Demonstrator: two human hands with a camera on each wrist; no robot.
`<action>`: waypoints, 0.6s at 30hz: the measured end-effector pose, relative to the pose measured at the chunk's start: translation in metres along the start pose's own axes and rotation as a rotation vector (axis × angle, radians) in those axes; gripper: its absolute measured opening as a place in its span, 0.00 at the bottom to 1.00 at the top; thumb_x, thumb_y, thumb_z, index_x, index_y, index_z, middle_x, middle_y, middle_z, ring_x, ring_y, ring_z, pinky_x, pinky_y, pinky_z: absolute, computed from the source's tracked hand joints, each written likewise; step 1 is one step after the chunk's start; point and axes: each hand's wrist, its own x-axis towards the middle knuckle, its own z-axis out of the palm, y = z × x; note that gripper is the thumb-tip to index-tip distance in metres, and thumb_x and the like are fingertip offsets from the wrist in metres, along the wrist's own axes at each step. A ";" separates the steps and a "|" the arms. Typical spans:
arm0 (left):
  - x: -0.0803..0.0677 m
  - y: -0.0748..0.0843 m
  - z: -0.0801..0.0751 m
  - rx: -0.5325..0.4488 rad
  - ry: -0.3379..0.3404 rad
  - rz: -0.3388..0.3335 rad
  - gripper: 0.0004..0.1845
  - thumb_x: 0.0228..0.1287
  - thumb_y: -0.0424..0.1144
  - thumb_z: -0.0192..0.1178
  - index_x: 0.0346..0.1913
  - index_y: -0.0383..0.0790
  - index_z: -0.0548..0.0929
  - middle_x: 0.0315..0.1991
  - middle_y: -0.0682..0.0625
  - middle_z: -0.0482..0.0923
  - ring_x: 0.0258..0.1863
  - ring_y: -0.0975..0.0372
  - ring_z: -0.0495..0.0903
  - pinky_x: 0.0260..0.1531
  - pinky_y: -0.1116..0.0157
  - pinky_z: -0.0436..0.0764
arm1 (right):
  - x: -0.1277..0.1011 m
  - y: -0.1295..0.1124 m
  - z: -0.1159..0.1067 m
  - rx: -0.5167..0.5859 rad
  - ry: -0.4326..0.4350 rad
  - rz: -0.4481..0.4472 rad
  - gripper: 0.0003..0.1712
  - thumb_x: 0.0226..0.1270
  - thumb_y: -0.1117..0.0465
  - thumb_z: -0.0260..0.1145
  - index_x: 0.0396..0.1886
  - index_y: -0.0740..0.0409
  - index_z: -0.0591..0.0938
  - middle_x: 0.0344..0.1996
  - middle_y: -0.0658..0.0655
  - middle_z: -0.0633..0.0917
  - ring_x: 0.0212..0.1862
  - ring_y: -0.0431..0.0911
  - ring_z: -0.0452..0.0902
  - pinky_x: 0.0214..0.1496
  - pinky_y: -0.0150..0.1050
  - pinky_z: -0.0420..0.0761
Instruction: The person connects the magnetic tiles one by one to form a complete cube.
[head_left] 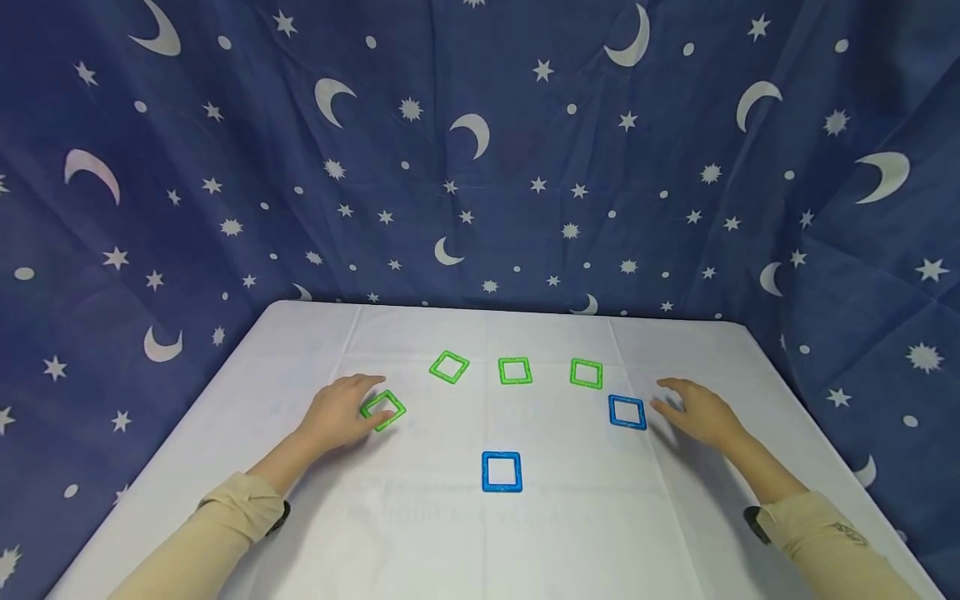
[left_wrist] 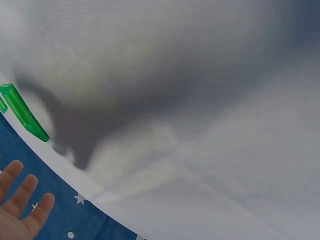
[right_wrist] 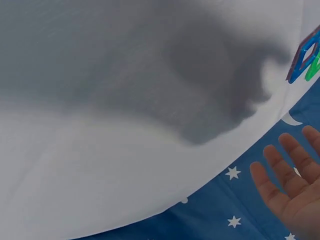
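On the white surface (head_left: 300, 500) the left hand (head_left: 341, 412) lies with its fingertips on the near-left edge of a green square frame (head_left: 383, 410), which is turned like a diamond; the fingers look relaxed and mostly straight, touching the frame and not closed around it. This frame therefore lies directly in front of the fingers, toward the middle of the surface. The right hand (head_left: 697, 410) hovers or rests just to the right of a blue square frame (head_left: 627, 412), with fingers spread and loose, holding nothing; a small gap seems to remain between fingertips and frame, though I cannot tell this for sure. So each hand has its own frame inward of it, left hand in contact, right hand only near. A second blue square frame (head_left: 502, 472) lies between the two hands and nearer to the person, well apart from both. Three more green square frames (head_left: 513, 371) stand in a row farther back.
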 end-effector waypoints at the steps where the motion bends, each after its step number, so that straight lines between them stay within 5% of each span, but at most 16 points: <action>1: 0.001 0.001 0.000 -0.004 -0.001 0.002 0.33 0.56 0.58 0.62 0.59 0.39 0.76 0.54 0.40 0.78 0.53 0.45 0.77 0.49 0.46 0.76 | 0.001 -0.001 0.000 0.005 0.004 -0.001 0.30 0.67 0.50 0.60 0.56 0.71 0.74 0.55 0.75 0.75 0.57 0.69 0.70 0.56 0.63 0.72; 10: 0.003 0.009 0.001 -0.040 -0.002 -0.007 0.30 0.56 0.57 0.63 0.56 0.40 0.78 0.54 0.41 0.79 0.54 0.45 0.77 0.51 0.46 0.76 | 0.009 -0.004 -0.002 0.042 0.035 -0.020 0.26 0.67 0.53 0.60 0.52 0.73 0.77 0.48 0.74 0.80 0.48 0.68 0.77 0.46 0.60 0.78; 18: 0.005 0.017 0.007 -0.069 -0.004 0.030 0.28 0.56 0.55 0.64 0.55 0.41 0.80 0.52 0.44 0.81 0.53 0.48 0.78 0.51 0.49 0.77 | 0.014 -0.007 0.002 0.077 0.052 -0.017 0.25 0.66 0.55 0.61 0.52 0.73 0.76 0.49 0.74 0.80 0.50 0.69 0.76 0.48 0.60 0.77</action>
